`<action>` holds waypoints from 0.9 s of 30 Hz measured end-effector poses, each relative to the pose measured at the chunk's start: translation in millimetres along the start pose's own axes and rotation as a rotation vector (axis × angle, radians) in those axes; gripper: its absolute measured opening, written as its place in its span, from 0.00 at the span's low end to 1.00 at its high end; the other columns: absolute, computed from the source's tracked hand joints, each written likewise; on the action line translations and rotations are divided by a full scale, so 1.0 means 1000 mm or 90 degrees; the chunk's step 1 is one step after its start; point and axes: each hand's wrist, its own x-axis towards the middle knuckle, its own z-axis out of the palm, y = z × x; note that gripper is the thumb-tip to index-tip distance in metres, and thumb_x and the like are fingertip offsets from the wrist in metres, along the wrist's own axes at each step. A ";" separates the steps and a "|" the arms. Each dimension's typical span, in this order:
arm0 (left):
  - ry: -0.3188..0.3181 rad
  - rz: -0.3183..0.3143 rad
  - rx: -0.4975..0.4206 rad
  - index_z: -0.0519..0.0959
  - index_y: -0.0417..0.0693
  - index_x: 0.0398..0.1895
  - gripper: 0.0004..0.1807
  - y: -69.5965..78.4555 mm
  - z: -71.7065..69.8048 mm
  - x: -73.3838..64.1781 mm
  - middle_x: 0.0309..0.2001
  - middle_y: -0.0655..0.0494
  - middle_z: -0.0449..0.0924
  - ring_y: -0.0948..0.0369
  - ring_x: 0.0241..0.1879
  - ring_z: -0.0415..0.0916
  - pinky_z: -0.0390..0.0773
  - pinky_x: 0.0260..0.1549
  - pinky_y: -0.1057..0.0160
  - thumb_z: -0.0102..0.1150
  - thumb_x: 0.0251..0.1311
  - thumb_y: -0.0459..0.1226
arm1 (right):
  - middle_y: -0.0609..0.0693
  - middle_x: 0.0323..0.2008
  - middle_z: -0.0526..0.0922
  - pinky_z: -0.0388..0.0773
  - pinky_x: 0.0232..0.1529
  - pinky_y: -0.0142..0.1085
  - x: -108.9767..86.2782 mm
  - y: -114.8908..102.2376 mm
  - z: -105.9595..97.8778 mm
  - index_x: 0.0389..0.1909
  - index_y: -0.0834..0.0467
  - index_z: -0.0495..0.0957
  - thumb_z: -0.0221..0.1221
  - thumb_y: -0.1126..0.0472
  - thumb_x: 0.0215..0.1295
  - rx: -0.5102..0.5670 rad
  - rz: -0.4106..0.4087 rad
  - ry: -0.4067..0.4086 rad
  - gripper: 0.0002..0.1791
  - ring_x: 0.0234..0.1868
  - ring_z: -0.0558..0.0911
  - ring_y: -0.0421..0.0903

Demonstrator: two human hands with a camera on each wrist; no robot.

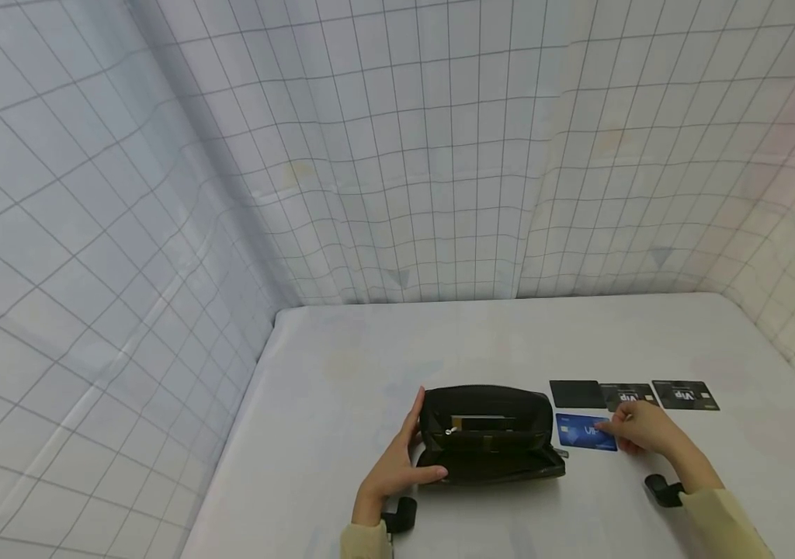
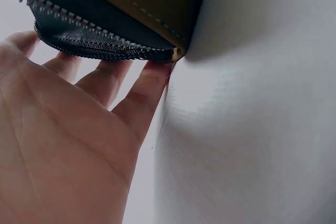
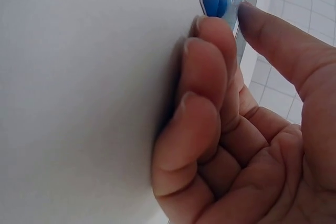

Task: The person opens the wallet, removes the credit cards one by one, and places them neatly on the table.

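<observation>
A black zip wallet (image 1: 488, 464) lies spread open on the white table, a tan-edged item (image 1: 463, 423) showing in its inner slot. My left hand (image 1: 399, 460) holds the wallet's left end, thumb at the front edge and fingers along the side. Up close in the left wrist view, those fingers touch the zip edge (image 2: 105, 51). To the right of the wallet lies a blue card (image 1: 579, 431). My right hand (image 1: 643, 427) pinches this card by its right end. The right wrist view has the thumb (image 3: 262, 27) on the card's face and the other fingers curled.
Behind the blue card lie a plain black card (image 1: 574, 394), a black VIP card (image 1: 623, 394) partly covered by my right hand, and another black VIP card (image 1: 685, 394). White grid-patterned curtains (image 1: 439, 155) stand around the table (image 1: 341, 373).
</observation>
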 end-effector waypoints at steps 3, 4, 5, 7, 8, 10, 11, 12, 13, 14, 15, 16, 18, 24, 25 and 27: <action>-0.008 -0.017 -0.014 0.30 0.66 0.73 0.61 0.013 0.000 -0.002 0.74 0.55 0.26 0.53 0.72 0.36 0.51 0.65 0.45 0.67 0.48 0.32 | 0.49 0.15 0.73 0.67 0.21 0.36 0.000 0.001 0.001 0.24 0.61 0.72 0.57 0.44 0.61 -0.005 0.009 -0.002 0.23 0.18 0.70 0.44; -0.011 -0.021 -0.021 0.30 0.66 0.73 0.62 0.016 0.000 -0.002 0.74 0.54 0.26 0.52 0.72 0.35 0.50 0.65 0.44 0.68 0.48 0.32 | 0.49 0.15 0.73 0.67 0.21 0.36 0.000 0.001 0.001 0.24 0.61 0.72 0.56 0.43 0.62 -0.006 0.010 -0.003 0.23 0.17 0.70 0.44; -0.014 -0.023 -0.018 0.30 0.66 0.72 0.62 0.016 -0.001 -0.003 0.74 0.55 0.25 0.53 0.72 0.35 0.50 0.65 0.44 0.68 0.48 0.33 | 0.49 0.15 0.73 0.67 0.21 0.36 0.000 0.001 0.002 0.24 0.61 0.72 0.55 0.42 0.62 -0.005 0.013 -0.004 0.24 0.17 0.70 0.44; -0.016 -0.020 -0.011 0.29 0.68 0.72 0.63 0.009 0.000 -0.002 0.74 0.57 0.25 0.56 0.72 0.35 0.51 0.65 0.45 0.70 0.47 0.36 | 0.49 0.15 0.73 0.67 0.21 0.36 0.000 0.001 0.002 0.24 0.61 0.72 0.55 0.42 0.62 -0.006 0.017 -0.004 0.24 0.17 0.70 0.44; -0.016 -0.015 -0.010 0.28 0.67 0.72 0.64 0.003 0.000 -0.002 0.74 0.59 0.25 0.56 0.72 0.36 0.51 0.65 0.45 0.70 0.46 0.38 | 0.49 0.15 0.73 0.67 0.21 0.36 -0.001 0.001 0.002 0.24 0.61 0.72 0.55 0.43 0.63 -0.007 0.013 -0.003 0.24 0.17 0.70 0.44; -0.016 -0.005 -0.010 0.28 0.67 0.72 0.65 -0.006 0.000 0.000 0.73 0.63 0.25 0.58 0.72 0.35 0.50 0.65 0.43 0.71 0.45 0.42 | 0.49 0.15 0.73 0.67 0.21 0.36 -0.001 0.001 0.001 0.23 0.61 0.72 0.55 0.43 0.63 -0.013 0.009 0.004 0.24 0.17 0.70 0.44; -0.016 0.001 -0.009 0.27 0.68 0.72 0.65 -0.010 0.000 0.001 0.73 0.63 0.25 0.59 0.72 0.35 0.50 0.64 0.42 0.72 0.45 0.44 | 0.48 0.15 0.73 0.67 0.21 0.36 0.000 0.001 0.001 0.23 0.61 0.72 0.54 0.43 0.63 -0.025 0.006 0.012 0.24 0.18 0.70 0.44; -0.015 0.013 -0.005 0.27 0.66 0.72 0.65 -0.013 0.001 0.001 0.73 0.62 0.25 0.58 0.72 0.33 0.49 0.64 0.41 0.71 0.45 0.46 | 0.48 0.15 0.73 0.67 0.21 0.36 0.000 0.001 0.001 0.24 0.60 0.73 0.54 0.42 0.63 -0.037 0.001 0.024 0.24 0.18 0.70 0.44; -0.018 0.013 -0.009 0.27 0.66 0.72 0.65 -0.010 0.000 0.001 0.73 0.61 0.24 0.58 0.72 0.32 0.48 0.63 0.39 0.71 0.45 0.47 | 0.48 0.15 0.72 0.66 0.20 0.36 0.001 0.001 0.000 0.24 0.60 0.73 0.53 0.42 0.63 -0.047 -0.008 0.039 0.24 0.18 0.70 0.44; -0.021 0.015 -0.011 0.27 0.65 0.72 0.65 -0.005 0.000 0.001 0.73 0.59 0.24 0.57 0.72 0.31 0.47 0.63 0.38 0.71 0.45 0.47 | 0.48 0.15 0.72 0.66 0.20 0.36 0.001 0.000 -0.001 0.24 0.60 0.73 0.53 0.41 0.64 -0.056 -0.014 0.054 0.24 0.18 0.70 0.44; -0.024 0.012 -0.013 0.27 0.66 0.72 0.65 0.000 -0.001 0.001 0.73 0.58 0.23 0.57 0.72 0.30 0.45 0.63 0.37 0.71 0.45 0.47 | 0.48 0.16 0.72 0.65 0.20 0.36 0.001 -0.001 -0.001 0.24 0.59 0.73 0.52 0.40 0.64 -0.064 -0.019 0.072 0.25 0.18 0.69 0.44; -0.026 0.011 -0.013 0.27 0.67 0.72 0.64 0.006 -0.001 0.001 0.73 0.56 0.23 0.56 0.72 0.28 0.44 0.63 0.36 0.71 0.45 0.47 | 0.47 0.16 0.72 0.65 0.20 0.36 0.002 -0.002 -0.002 0.25 0.59 0.73 0.51 0.39 0.64 -0.072 -0.024 0.091 0.26 0.18 0.69 0.44; -0.030 0.008 -0.014 0.27 0.66 0.72 0.64 0.014 -0.002 0.000 0.73 0.55 0.23 0.54 0.72 0.27 0.43 0.63 0.35 0.71 0.46 0.46 | 0.48 0.17 0.72 0.65 0.19 0.36 0.000 -0.009 -0.004 0.26 0.59 0.72 0.50 0.38 0.64 -0.071 -0.043 0.124 0.26 0.18 0.69 0.44; -0.030 0.016 -0.008 0.26 0.67 0.72 0.65 0.001 -0.001 0.000 0.73 0.56 0.22 0.53 0.72 0.26 0.43 0.61 0.33 0.71 0.45 0.48 | 0.49 0.20 0.74 0.65 0.19 0.33 -0.012 -0.046 0.001 0.31 0.56 0.75 0.52 0.41 0.64 -0.035 -0.140 0.164 0.21 0.20 0.70 0.41; -0.028 0.023 -0.003 0.26 0.67 0.72 0.65 -0.004 0.000 0.001 0.73 0.55 0.22 0.53 0.72 0.27 0.43 0.61 0.32 0.70 0.45 0.48 | 0.48 0.21 0.75 0.66 0.20 0.33 -0.014 -0.054 0.004 0.31 0.54 0.76 0.53 0.42 0.64 -0.024 -0.169 0.161 0.19 0.21 0.70 0.40; -0.025 0.027 0.005 0.26 0.67 0.72 0.64 -0.011 0.001 0.001 0.73 0.56 0.22 0.55 0.72 0.27 0.44 0.60 0.32 0.70 0.46 0.49 | 0.47 0.23 0.76 0.67 0.21 0.32 -0.019 -0.069 0.011 0.31 0.51 0.77 0.54 0.44 0.64 -0.004 -0.228 0.151 0.14 0.21 0.70 0.39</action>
